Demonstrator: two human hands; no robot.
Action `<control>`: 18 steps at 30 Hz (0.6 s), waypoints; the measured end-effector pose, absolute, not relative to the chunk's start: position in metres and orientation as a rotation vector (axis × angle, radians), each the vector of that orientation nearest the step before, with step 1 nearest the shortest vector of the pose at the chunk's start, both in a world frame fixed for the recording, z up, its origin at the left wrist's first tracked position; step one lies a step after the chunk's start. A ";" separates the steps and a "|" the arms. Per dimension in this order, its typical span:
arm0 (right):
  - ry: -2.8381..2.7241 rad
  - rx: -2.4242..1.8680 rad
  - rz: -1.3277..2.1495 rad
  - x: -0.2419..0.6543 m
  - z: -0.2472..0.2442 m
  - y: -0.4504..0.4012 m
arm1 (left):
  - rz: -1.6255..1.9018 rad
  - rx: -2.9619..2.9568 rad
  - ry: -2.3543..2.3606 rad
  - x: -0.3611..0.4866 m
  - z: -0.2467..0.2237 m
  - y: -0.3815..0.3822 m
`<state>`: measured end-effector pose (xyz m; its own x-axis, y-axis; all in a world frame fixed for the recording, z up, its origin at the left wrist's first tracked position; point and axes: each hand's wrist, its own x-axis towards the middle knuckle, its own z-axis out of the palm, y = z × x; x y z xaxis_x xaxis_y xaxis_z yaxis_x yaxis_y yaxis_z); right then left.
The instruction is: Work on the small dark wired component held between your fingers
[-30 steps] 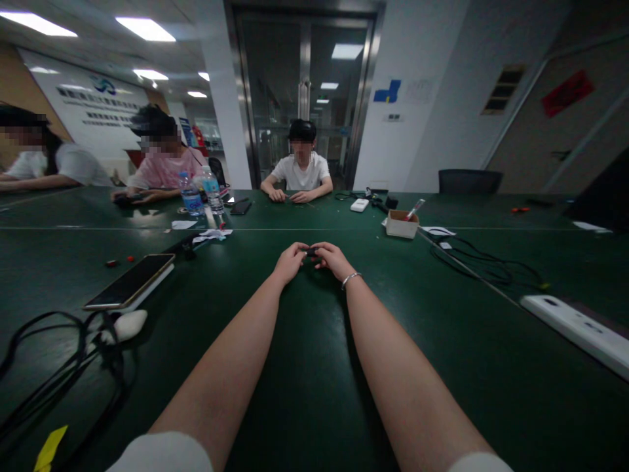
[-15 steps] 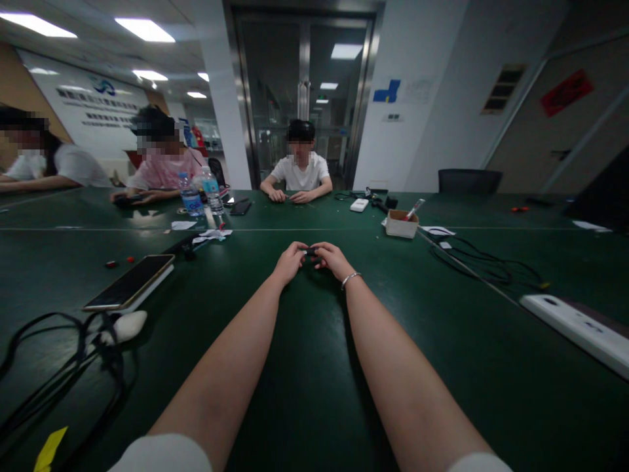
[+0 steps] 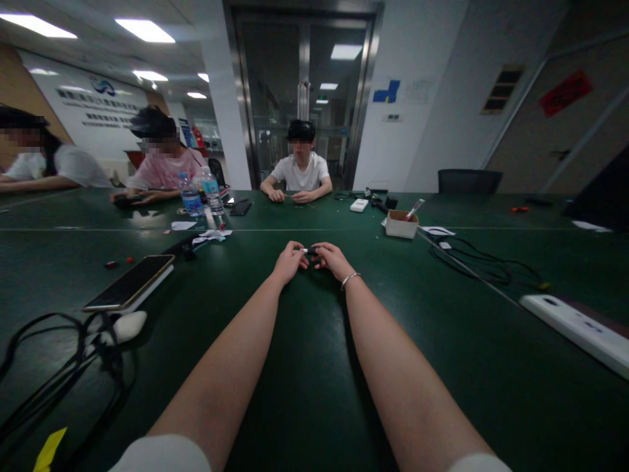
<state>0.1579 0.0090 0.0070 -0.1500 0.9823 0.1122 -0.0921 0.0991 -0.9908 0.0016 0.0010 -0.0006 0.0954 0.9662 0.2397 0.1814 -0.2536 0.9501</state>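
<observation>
A small black stick with a bright silver end [image 3: 309, 251], shaped like a USB stick, is held level just above the green table [image 3: 307, 354]. My left hand [image 3: 289, 263] pinches its left end, where the silver part shows beside the fingertips. My right hand [image 3: 334, 261], with a silver bracelet [image 3: 350, 280] on the wrist, grips the black right end between thumb and finger. Both hands are closed on it, fingertips a short gap apart. The ends of the stick are hidden by the fingers.
On the left lie a phone on a white box [image 3: 130, 283], a white mouse [image 3: 128, 325] and black cables [image 3: 63, 367]. A small box [image 3: 401, 224], more cables [image 3: 484, 262] and a white power strip [image 3: 574, 328] are right. A person [image 3: 302, 172] sits opposite.
The silver part between my hands now shows more plainly, and my left fingertips have shifted slightly left. My right hand has hardly moved.
</observation>
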 end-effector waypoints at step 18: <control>-1.312 -0.996 1.275 0.158 0.006 0.010 | 1.365 1.587 1.213 -0.001 -0.001 0.003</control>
